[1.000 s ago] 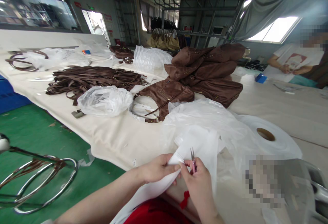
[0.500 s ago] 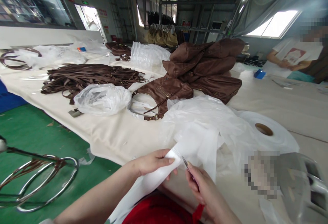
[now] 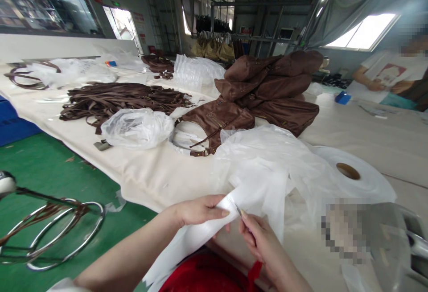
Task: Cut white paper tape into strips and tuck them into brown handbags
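Note:
My left hand (image 3: 203,209) pinches a long white strip (image 3: 207,232) of thin sheet, thumb on top and fingers underneath. One end of the strip hangs down towards my lap, over the red cloth I wear. The fingers of my right hand (image 3: 259,236) are wrapped round small pointed scissors (image 3: 239,212), whose handle is mostly hidden. Their blades meet the strip's edge just right of my left thumb. A red ribbon (image 3: 254,274) dangles below my right hand. More white sheet (image 3: 257,189) lies on the table beyond both hands.
Crumpled clear plastic (image 3: 267,147) lies ahead, beside a large white roll (image 3: 374,180). Brown bags (image 3: 277,82) are piled behind, with brown straps (image 3: 123,98) to the left. A metal ring stand (image 3: 67,234) is at lower left. A person (image 3: 388,78) stands far right.
The scissors have moved slightly up and left, so their tips now sit against the strip near my left thumb. The whole view has shifted a little.

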Motion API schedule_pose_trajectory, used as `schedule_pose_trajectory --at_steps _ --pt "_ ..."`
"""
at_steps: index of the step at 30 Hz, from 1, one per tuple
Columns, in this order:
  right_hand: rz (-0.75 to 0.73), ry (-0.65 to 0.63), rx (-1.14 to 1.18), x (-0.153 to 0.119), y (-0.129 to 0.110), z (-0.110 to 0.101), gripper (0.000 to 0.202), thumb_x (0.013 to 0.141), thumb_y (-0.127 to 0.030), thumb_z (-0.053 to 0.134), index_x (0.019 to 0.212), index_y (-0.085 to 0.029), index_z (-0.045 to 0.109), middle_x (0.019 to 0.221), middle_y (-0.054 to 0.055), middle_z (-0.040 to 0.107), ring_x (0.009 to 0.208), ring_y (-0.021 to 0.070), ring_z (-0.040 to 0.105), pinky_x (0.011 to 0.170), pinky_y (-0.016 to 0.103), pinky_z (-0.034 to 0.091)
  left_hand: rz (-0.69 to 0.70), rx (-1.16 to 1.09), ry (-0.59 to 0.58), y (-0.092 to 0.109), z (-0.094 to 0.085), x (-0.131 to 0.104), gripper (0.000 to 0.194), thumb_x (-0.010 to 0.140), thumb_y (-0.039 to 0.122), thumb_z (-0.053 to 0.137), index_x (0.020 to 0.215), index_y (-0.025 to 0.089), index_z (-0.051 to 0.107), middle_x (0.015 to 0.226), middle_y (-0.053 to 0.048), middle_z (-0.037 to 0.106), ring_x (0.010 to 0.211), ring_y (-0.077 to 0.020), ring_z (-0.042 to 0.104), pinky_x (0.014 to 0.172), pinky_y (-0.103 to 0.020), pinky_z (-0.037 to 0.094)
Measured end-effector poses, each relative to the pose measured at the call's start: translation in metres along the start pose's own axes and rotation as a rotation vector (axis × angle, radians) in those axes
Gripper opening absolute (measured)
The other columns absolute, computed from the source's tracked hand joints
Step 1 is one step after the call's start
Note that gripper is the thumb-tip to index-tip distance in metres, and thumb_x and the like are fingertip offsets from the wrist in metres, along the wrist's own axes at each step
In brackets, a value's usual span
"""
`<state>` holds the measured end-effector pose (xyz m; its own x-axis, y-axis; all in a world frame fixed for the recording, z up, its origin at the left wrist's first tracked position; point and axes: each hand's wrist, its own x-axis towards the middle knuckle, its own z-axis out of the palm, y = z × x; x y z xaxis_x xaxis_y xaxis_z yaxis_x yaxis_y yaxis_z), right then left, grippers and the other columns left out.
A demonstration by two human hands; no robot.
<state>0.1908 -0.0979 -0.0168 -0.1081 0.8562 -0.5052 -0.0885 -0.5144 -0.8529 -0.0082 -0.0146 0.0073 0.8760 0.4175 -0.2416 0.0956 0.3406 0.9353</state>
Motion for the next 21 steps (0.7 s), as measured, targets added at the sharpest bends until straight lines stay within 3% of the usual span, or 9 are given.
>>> schedule_pose_trajectory --at_steps 2,6,11,16,21 --pt "-0.007 0.009 0.005 0.0014 0.0021 0.0002 0.061 0.07 -0.079 0.056 0.063 -0.019 0.052 0.04 -0.012 0.027 0.031 0.0022 0.014 0.031 0.02 0.009 0.021 0.003 -0.011 0.002 0.0016 0.0006 0.047 0.089 0.046 0.061 0.126 0.018 0.052 0.088 -0.006 0.066 0.071 -0.0157 0.062 0.063 -0.027 0.05" --pt "-0.036 0.042 0.031 0.0004 0.0027 0.0007 0.06 0.068 -0.079 0.058 0.063 -0.019 0.051 0.041 -0.012 0.025 0.032 0.0021 0.013 0.032 0.02 0.008 0.106 0.045 0.025 0.0046 0.0015 0.0017 0.064 0.09 0.04 0.061 0.147 0.027 0.032 0.097 -0.005 0.065 0.087 -0.0189 0.063 0.073 -0.029 0.05" --pt "-0.064 0.071 0.056 -0.0025 0.0003 0.0021 0.058 0.07 -0.076 0.059 0.065 -0.019 0.052 0.042 -0.012 0.026 0.033 0.002 0.014 0.033 0.019 0.007 0.161 0.099 0.059 0.0057 0.0012 0.0022 0.056 0.091 0.039 0.06 0.141 0.023 0.042 0.107 -0.006 0.065 0.095 -0.0184 0.062 0.09 -0.034 0.045" --pt "-0.054 0.087 0.058 -0.0029 -0.0015 0.0001 0.058 0.07 -0.076 0.059 0.065 -0.019 0.052 0.042 -0.012 0.026 0.032 0.0022 0.014 0.033 0.019 0.007 0.021 -0.025 0.099 0.0005 0.0009 0.0036 0.043 0.086 0.046 0.065 0.118 0.018 0.055 0.094 -0.007 0.068 0.075 -0.0153 0.063 0.064 -0.024 0.048" --pt "-0.049 0.093 0.075 -0.0055 -0.0009 -0.0013 0.057 0.069 -0.075 0.06 0.065 -0.019 0.05 0.043 -0.012 0.026 0.034 0.0021 0.013 0.033 0.019 0.007 -0.036 -0.233 0.12 -0.001 -0.0002 0.0049 0.053 0.079 0.046 0.072 0.118 0.018 0.051 0.09 -0.008 0.069 0.064 -0.0131 0.062 0.045 -0.016 0.038"
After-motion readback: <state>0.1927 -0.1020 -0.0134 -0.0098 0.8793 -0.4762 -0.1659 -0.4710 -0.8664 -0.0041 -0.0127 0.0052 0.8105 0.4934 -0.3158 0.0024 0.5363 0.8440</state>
